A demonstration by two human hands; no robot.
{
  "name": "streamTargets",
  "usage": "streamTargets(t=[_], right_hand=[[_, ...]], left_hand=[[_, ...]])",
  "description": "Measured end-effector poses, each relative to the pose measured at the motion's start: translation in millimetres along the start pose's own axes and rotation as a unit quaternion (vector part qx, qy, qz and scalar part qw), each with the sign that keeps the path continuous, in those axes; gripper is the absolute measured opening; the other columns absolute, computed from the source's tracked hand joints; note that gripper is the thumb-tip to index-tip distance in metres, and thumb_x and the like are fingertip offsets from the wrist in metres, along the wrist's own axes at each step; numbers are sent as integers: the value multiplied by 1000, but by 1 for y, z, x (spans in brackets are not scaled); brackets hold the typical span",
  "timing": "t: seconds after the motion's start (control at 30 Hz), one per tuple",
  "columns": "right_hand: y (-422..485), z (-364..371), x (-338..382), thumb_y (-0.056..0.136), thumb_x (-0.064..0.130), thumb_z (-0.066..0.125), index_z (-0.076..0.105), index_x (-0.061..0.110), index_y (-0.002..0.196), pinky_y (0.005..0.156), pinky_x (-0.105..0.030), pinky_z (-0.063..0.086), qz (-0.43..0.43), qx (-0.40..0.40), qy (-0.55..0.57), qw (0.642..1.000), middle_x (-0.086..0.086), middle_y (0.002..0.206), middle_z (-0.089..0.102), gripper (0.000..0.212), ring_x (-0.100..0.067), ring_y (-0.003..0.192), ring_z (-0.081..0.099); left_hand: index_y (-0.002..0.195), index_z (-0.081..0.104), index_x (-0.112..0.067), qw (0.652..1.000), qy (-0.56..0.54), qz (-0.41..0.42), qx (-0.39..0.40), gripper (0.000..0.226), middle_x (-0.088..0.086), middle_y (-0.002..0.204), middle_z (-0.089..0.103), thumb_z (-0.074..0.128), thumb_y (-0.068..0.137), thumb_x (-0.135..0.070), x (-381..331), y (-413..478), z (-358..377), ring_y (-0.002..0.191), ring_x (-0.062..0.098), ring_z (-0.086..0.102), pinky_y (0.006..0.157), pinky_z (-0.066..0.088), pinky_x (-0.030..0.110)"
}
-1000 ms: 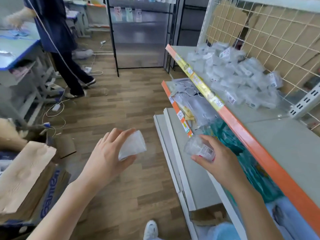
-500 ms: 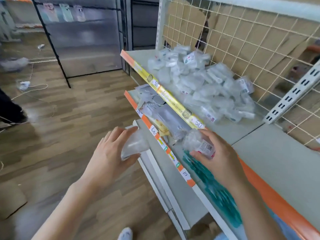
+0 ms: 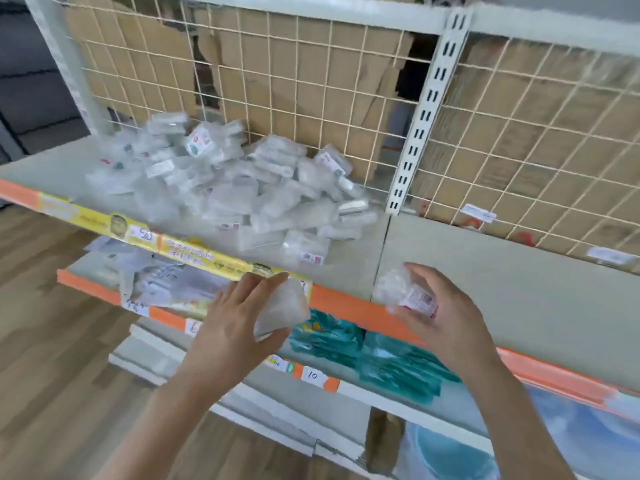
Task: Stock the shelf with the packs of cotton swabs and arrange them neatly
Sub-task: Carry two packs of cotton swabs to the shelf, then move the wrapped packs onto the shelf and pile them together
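A loose heap of clear cotton swab packs [image 3: 242,188] lies on the left half of the grey top shelf [image 3: 502,282], against the wire mesh back. My left hand [image 3: 235,323] grips one clear pack [image 3: 280,306] just in front of the shelf's orange and yellow front edge. My right hand [image 3: 440,306] holds another clear pack [image 3: 405,292] with a red and white label, over the shelf's front edge, right of the heap.
A white slotted upright [image 3: 426,112] splits the mesh back [image 3: 311,81], with cardboard behind it. The shelf below holds flat clear packets [image 3: 166,278] and teal packs [image 3: 381,358]. Price labels run along the orange strips. Wooden floor lies at the left.
The view has swung from the aisle to face the shelf. Both hands, each still holding a pack, have come up to the top shelf's front edge.
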State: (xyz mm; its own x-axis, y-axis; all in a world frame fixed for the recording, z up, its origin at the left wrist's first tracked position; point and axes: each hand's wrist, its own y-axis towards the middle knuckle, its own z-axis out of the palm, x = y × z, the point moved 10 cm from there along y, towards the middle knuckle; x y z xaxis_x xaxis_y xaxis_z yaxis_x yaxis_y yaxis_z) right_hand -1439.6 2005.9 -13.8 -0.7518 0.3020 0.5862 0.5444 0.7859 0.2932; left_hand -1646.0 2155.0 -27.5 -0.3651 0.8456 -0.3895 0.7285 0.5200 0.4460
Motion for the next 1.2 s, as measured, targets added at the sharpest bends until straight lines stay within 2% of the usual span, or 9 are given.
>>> streamTargets(t=[0.17, 0.4, 0.5, 0.67, 0.8, 0.93, 1.03, 1.13, 1.2], right_hand=[[-5, -30, -52, 76, 31, 76, 51, 29, 128, 82, -17, 35, 78, -46, -25, 996, 21, 112, 54, 58, 0, 105, 51], [16, -53, -117, 78, 35, 74, 53, 32, 126, 81, -16, 37, 104, -71, -20, 992, 32, 108, 49, 52, -3, 97, 51], [39, -54, -148, 79, 35, 72, 52, 34, 128, 82, -9, 35, 90, -47, -19, 995, 24, 109, 54, 53, -6, 96, 50], [75, -41, -203, 84, 31, 68, 47, 33, 133, 80, -22, 35, 129, 16, -50, 990, 9, 108, 53, 53, -13, 105, 47], [102, -30, -228, 88, 48, 42, 36, 27, 142, 83, -21, 30, 126, 25, -70, 989, 3, 125, 49, 59, -18, 116, 41], [130, -25, -234, 88, 37, 33, 28, 16, 146, 98, -27, 31, 117, 14, -79, 990, -5, 138, 41, 62, -24, 122, 36], [150, -24, -236, 94, 17, 44, 24, 15, 146, 98, -30, 32, 122, 13, -82, 989, -6, 142, 33, 56, -25, 125, 33], [163, -27, -238, 90, 6, 48, 28, 13, 142, 91, -32, 36, 131, -19, -69, 989, -9, 136, 37, 56, -26, 119, 36], [168, -27, -239, 86, 1, 49, 34, 9, 138, 92, -37, 38, 127, -43, -67, 989, -12, 132, 40, 55, -29, 118, 37]], left_hand=[[130, 45, -26, 995, -44, 84, 16, 62, -10, 109, 47, 51, 72, -47, -29, 54, 47, 91, 14, 47, 78, 43, 26], [137, 39, -23, 985, -89, 141, 53, 68, -9, 106, 48, 50, 76, -50, -67, 120, 130, 92, 14, 50, 75, 47, 31], [136, 43, -18, 984, -50, 162, 60, 68, -5, 105, 56, 51, 76, -49, -85, 150, 163, 92, 12, 44, 72, 46, 30], [134, 41, -21, 982, -3, 177, 63, 60, -6, 109, 64, 42, 78, -46, -103, 184, 219, 103, 11, 43, 82, 50, 32], [133, 41, -15, 977, 67, 201, 23, 53, -2, 118, 62, 35, 85, -38, -120, 210, 243, 111, 18, 42, 94, 40, 32], [132, 41, -7, 968, 110, 227, -3, 54, 7, 115, 61, 34, 82, -27, -136, 237, 255, 101, 23, 44, 84, 33, 33], [131, 39, -4, 963, 160, 218, 2, 56, 9, 110, 63, 42, 79, -25, -138, 259, 269, 93, 25, 50, 79, 33, 34], [130, 40, -5, 967, 173, 180, 47, 75, 7, 111, 63, 69, 61, -16, -131, 277, 285, 92, 24, 57, 85, 38, 33], [130, 47, -5, 971, 161, 169, 57, 66, 8, 116, 64, 57, 65, -11, -131, 283, 288, 101, 25, 60, 96, 37, 35]])
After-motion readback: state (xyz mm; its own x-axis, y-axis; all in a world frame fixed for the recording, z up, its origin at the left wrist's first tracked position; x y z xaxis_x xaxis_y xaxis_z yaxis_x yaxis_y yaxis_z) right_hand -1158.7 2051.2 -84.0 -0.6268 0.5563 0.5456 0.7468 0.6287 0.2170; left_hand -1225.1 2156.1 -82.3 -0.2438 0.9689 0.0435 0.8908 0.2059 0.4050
